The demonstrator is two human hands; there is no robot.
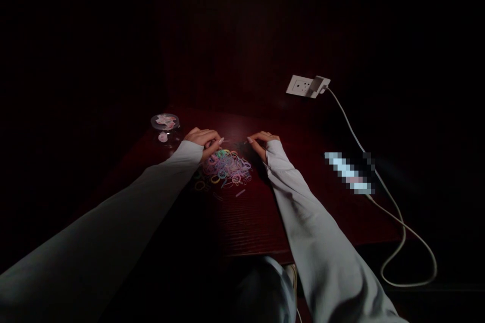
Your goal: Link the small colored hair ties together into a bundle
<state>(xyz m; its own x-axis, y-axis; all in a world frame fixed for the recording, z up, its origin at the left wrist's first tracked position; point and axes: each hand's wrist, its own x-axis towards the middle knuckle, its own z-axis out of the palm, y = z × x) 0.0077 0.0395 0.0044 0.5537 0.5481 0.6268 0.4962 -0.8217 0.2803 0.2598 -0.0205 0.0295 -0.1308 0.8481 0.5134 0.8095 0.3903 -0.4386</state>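
Clear film (238, 143) at 12 o'clock of the pile of small bands (227, 165). Left hand (200, 138), 11 o'clock: fingertips look pinched on its near-side edge. Right hand (264, 142), 1 o'clock: same pinch, opposite edge. 2 grips apart probably keep it taut; too dim to confirm. Bands sit loose on the table (250, 222), likely for easy reach. Jar (165, 122) at 10, out of the hands' way. Phone (350, 174) at 3, on its cable (346, 116).

Dark red wood-grained table (250, 222).
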